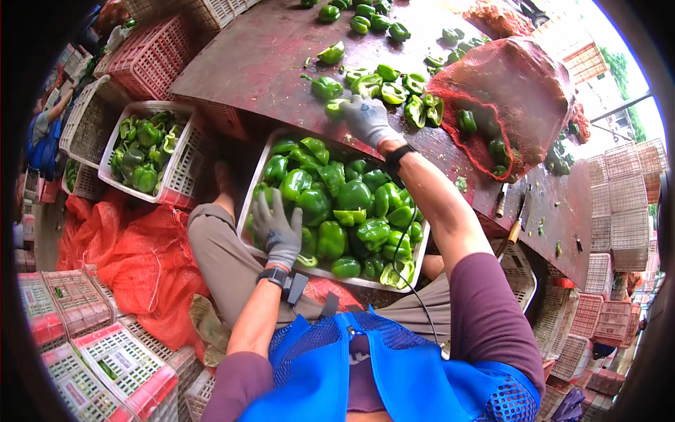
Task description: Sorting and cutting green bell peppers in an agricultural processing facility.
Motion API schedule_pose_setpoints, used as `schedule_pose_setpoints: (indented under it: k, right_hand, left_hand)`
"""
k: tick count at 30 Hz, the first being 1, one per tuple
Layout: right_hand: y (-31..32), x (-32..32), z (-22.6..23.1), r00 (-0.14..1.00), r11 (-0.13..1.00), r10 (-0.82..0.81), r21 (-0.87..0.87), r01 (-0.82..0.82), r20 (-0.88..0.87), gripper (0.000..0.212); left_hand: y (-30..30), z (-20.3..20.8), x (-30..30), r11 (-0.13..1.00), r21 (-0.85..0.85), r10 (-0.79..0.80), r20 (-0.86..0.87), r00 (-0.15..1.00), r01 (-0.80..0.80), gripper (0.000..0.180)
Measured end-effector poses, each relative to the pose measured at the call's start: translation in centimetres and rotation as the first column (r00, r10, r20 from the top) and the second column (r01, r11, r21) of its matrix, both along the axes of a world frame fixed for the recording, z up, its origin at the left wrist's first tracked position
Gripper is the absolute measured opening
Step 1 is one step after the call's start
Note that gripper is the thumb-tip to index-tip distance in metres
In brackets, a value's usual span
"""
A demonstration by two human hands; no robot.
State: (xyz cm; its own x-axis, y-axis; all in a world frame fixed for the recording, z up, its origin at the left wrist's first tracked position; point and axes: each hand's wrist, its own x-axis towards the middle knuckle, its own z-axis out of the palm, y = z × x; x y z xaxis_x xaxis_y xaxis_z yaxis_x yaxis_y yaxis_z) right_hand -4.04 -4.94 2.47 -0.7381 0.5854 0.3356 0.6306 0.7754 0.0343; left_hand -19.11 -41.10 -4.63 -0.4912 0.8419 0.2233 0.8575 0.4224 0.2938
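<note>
My left hand (276,228), in a grey glove, lies open with its fingers spread on green bell peppers (314,204) heaped in a white plastic crate (247,204) between my legs. My right hand (367,121), gloved as well, reaches over the near edge of the reddish-brown table (246,67). Its fingertips are against a light green bell pepper (335,109); whether they grip it is hidden. Around that hand lie whole peppers, one being a dark green pepper (326,88), and cut-open pepper halves (395,93). A cut pepper piece (397,275) rests at the crate's near side.
A red mesh sack (517,91) with peppers inside lies on the table's right. Near it are a knife (519,219) and another handled tool (501,200). A second white crate (190,158) of peppers stands left. Red netting (133,246) and stacked crates (116,352) flank my left side.
</note>
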Motion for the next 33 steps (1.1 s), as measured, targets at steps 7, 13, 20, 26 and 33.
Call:
schedule_pose_setpoints:
  k: [7,13,20,26,33]
  right_hand:
    - [-20.5,2.9,6.5,0.981,0.997,0.057,-0.04,-0.065,-0.187,0.018]
    - [-27.2,9.0,12.8,0.826,0.904,0.258,-0.176,-0.39,-0.502,0.072]
    - [-29.9,13.9,11.4,0.861,0.866,0.483,-0.057,-0.497,-0.162,0.048]
    - [-32.1,14.3,7.8,0.896,0.919,0.337,-0.106,-0.38,-0.287,0.035]
    - [-33.6,12.8,2.3,0.84,0.897,0.016,-0.364,-0.252,-0.542,0.022]
  left_hand:
    - [3.7,11.8,4.3,0.874,0.418,-0.421,0.906,0.043,-0.248,0.095]
    - [1.5,9.1,3.4,0.949,0.14,-0.308,0.597,-0.741,-0.281,0.049]
    - [-3.1,11.2,8.7,0.991,0.09,-0.131,0.546,-0.828,-0.098,0.062]
    - [-4.5,11.9,12.8,0.978,-0.017,-0.157,0.593,-0.79,-0.207,0.041]
    - [-3.8,5.8,13.2,0.938,0.073,-0.292,0.697,-0.655,-0.34,0.029]
